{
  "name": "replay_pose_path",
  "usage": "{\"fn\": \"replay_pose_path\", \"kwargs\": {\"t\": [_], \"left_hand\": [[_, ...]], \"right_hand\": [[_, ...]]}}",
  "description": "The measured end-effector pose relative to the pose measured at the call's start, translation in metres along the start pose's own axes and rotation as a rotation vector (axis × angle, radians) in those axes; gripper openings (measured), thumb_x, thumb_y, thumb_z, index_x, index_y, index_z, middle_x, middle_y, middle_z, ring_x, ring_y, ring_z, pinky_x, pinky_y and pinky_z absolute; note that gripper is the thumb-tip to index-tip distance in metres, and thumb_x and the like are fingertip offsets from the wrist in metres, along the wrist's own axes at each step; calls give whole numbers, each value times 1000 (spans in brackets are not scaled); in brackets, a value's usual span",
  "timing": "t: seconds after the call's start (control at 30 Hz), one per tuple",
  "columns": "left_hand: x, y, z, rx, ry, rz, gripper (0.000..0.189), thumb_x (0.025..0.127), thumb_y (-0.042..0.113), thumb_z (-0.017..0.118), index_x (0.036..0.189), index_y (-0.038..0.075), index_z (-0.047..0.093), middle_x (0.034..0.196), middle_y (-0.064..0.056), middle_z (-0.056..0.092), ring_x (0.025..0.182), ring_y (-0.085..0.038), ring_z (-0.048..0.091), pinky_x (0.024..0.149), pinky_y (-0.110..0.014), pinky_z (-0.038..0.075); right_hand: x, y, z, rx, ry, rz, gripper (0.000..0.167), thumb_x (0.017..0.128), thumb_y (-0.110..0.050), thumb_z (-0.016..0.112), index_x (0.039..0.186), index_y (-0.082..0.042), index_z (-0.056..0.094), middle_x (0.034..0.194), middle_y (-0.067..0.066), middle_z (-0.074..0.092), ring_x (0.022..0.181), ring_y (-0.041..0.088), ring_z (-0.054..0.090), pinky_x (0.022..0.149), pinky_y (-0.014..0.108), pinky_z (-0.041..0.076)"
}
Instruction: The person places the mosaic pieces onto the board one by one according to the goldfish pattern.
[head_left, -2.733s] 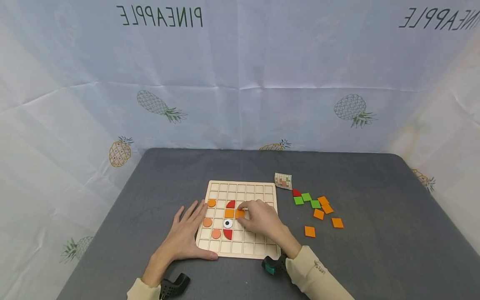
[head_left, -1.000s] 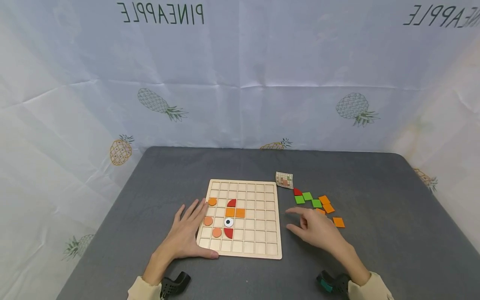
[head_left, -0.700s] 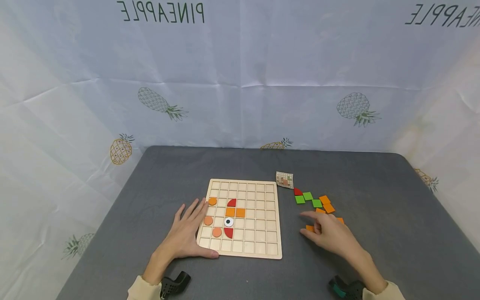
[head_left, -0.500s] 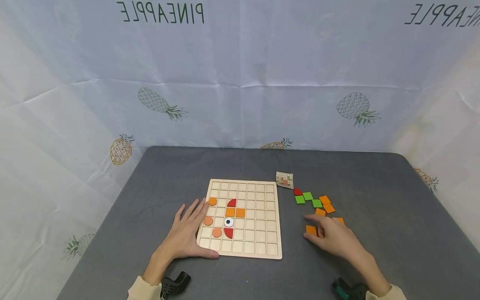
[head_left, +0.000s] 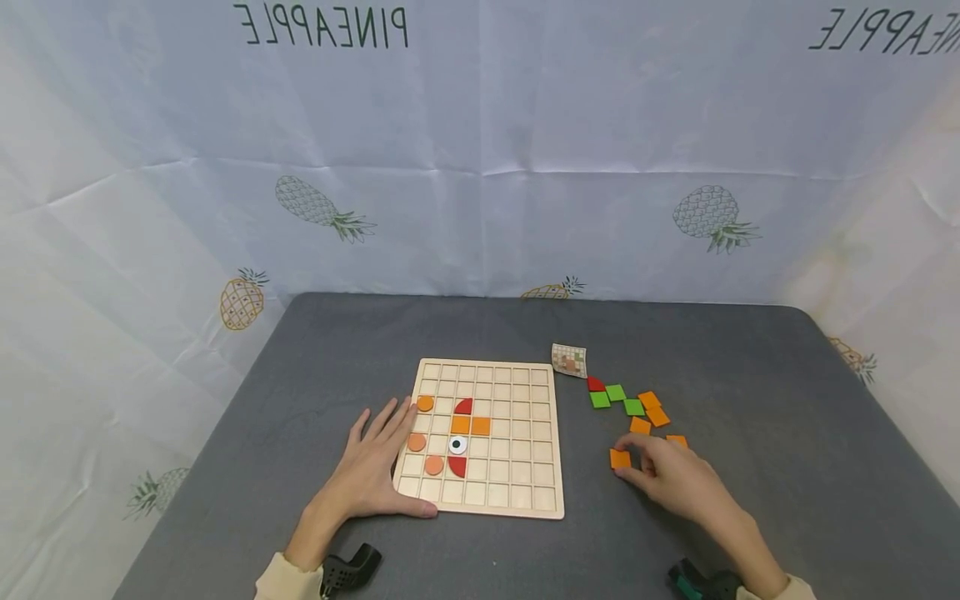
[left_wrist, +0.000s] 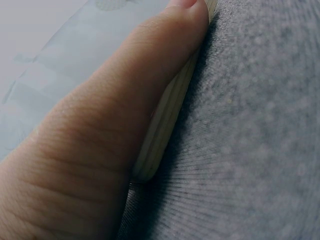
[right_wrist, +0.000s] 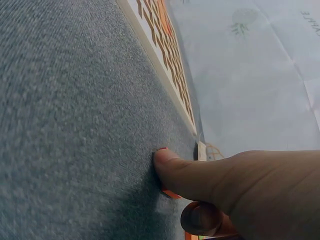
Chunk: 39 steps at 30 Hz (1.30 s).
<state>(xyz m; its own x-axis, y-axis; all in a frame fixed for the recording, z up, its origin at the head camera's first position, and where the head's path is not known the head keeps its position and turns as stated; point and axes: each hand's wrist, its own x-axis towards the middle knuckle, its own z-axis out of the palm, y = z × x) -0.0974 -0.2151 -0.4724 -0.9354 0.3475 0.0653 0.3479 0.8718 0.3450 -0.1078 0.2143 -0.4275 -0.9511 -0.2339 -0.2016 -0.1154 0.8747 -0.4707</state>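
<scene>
A wooden grid board lies on the table, holding orange discs, red quarter-circles, two orange squares and a white disc with a black dot. My left hand rests with spread, straight fingers along the board's left side, its thumb against the near edge. To the right of the board, my right hand pinches an orange square tile between thumb and index finger, low over the table. In the right wrist view the thumb hides most of that tile.
Green squares, a red quarter-circle and several more orange squares lie loose beyond my right hand. A small printed pattern card sits by the board's far right corner. A pineapple-print cloth hangs behind the table.
My right hand left an orange square on the board, moved right to the loose tiles and closed its thumb and index finger on another orange square. The left hand stayed in place.
</scene>
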Motion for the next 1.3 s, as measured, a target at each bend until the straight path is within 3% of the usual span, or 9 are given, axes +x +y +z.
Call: {"fn": "replay_pose_path", "kwargs": {"t": [0.5,1.3], "left_hand": [[-1,-1,1,3,1,-5,144,55,89,73,164,11,21,173,-9,20,159,-36,21,122,-66,10],[0,0,2,-14,25,16,143,57,93,68,163,7,25,170,-13,26,157,-40,25,120,-69,13]], "right_hand": [[5,-17,1,-24,75,-116,24,88,-26,81,109,-16,75,57,-9,45,48,3,38,46,19,29],[19,-58,6,12,69,-242,24,89,-26,79,111,-16,76,53,-12,41,44,2,35,43,17,24]]}}
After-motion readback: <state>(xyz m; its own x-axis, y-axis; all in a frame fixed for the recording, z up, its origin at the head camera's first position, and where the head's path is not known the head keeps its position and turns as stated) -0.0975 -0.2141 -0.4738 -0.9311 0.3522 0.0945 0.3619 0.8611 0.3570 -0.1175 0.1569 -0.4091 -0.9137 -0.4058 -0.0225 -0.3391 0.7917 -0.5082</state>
